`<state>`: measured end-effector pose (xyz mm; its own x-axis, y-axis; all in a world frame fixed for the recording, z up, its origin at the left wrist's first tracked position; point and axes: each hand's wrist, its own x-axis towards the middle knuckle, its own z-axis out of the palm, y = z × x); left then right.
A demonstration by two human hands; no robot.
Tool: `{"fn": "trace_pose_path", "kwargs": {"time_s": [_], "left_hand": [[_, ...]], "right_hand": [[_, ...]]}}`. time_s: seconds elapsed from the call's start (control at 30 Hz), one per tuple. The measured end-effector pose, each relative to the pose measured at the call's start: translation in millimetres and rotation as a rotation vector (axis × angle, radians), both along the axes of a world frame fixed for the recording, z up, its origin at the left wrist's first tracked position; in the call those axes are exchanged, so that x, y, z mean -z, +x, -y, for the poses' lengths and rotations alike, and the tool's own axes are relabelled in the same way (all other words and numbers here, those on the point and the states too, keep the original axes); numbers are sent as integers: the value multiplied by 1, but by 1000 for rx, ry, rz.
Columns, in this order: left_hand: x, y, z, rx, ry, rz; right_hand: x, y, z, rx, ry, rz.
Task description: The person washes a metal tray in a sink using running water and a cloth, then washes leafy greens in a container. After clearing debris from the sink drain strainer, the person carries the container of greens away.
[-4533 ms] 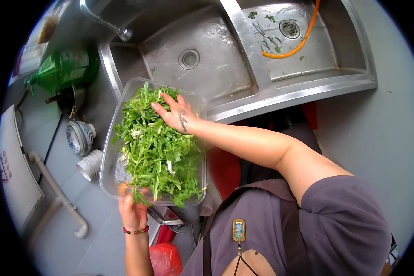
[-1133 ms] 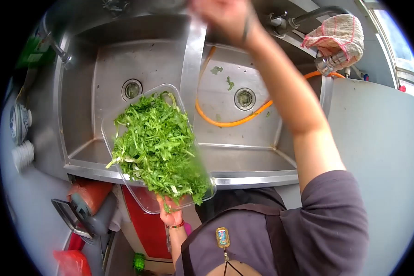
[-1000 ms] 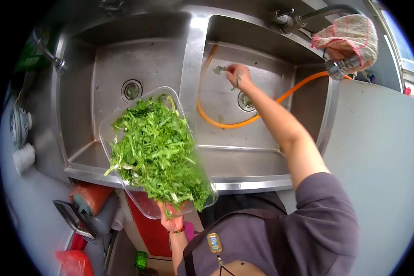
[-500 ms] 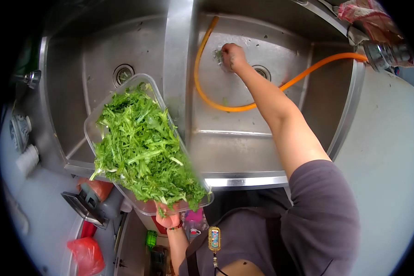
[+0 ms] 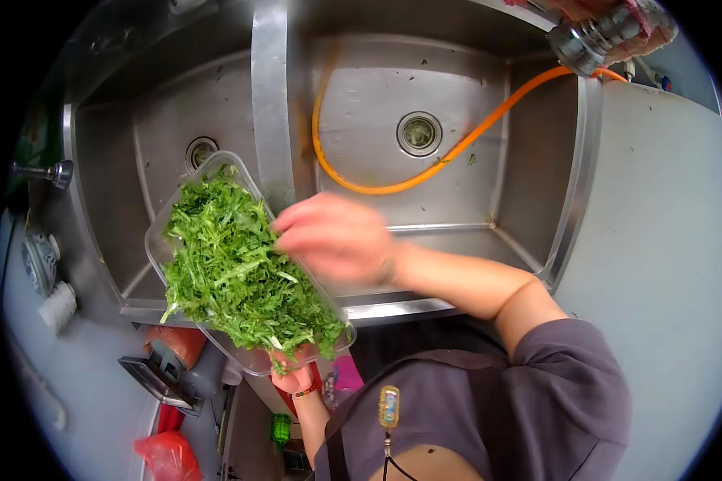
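My left hand point(image 5: 293, 377) grips the near end of a clear plastic container point(image 5: 237, 351), which tilts over the front edge of the left basin. Chopped leafy greens point(image 5: 233, 264) are heaped in it, some hanging over the near rim. At the container's right side, my right hand point(image 5: 333, 240) is blurred by motion, its fingertips reaching the edge of the heap. Whether those fingers hold any leaf cannot be made out.
An orange hose point(image 5: 385, 189) curves through the right basin point(image 5: 361, 88) of a steel double sink, around its drain point(image 5: 419, 134). A steel divider point(image 5: 270, 104) separates the basins. A grey counter point(image 5: 658, 240) lies to the right; a red bag point(image 5: 168, 457) is at lower left.
My right hand has come from the floor of the right basin back to the container's side. The left hand still holds the container, and the view has shifted slightly.
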<state>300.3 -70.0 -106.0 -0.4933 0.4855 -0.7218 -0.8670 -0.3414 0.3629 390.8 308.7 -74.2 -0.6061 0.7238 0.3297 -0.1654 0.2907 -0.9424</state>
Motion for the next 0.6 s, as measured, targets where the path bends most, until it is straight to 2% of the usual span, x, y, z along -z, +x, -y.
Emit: {"fn": "trace_pose_path", "kwargs": {"time_s": [0.07,0.1,0.17,0.2,0.27,0.3,0.37,0.4,0.43,0.5,0.53,0.6], "left_hand": [[-1,-2,-4,77,61,-45],[-1,-4,-3,72,61,-21],[-10,-2,-14,48,-40,22],[-11,-2,-21,47,-35,23],[-14,-1,-23,29,12,16],[-13,-1,-23,64,-75,-33],[-9,-3,-11,59,-81,-11],[-7,-4,-5,32,-68,-6],[-11,-2,-15,18,-172,-17],[-9,-3,-12,30,-97,-28],[-8,-2,-12,43,-25,-25],[-10,-3,-16,62,-10,-15]], "right_hand": [[56,34,-14,122,-53,304],[98,48,-11,199,-294,480],[180,81,-8,100,-93,897],[208,87,-7,101,-88,899],[240,97,-4,-102,-334,777],[249,103,-9,-94,-347,786],[255,116,-21,213,237,1011],[256,126,-28,416,257,1026],[256,138,-35,621,281,1026],[242,174,-41,479,25,1147],[230,188,-39,483,32,1145],[205,206,-42,-99,346,1375]]}}
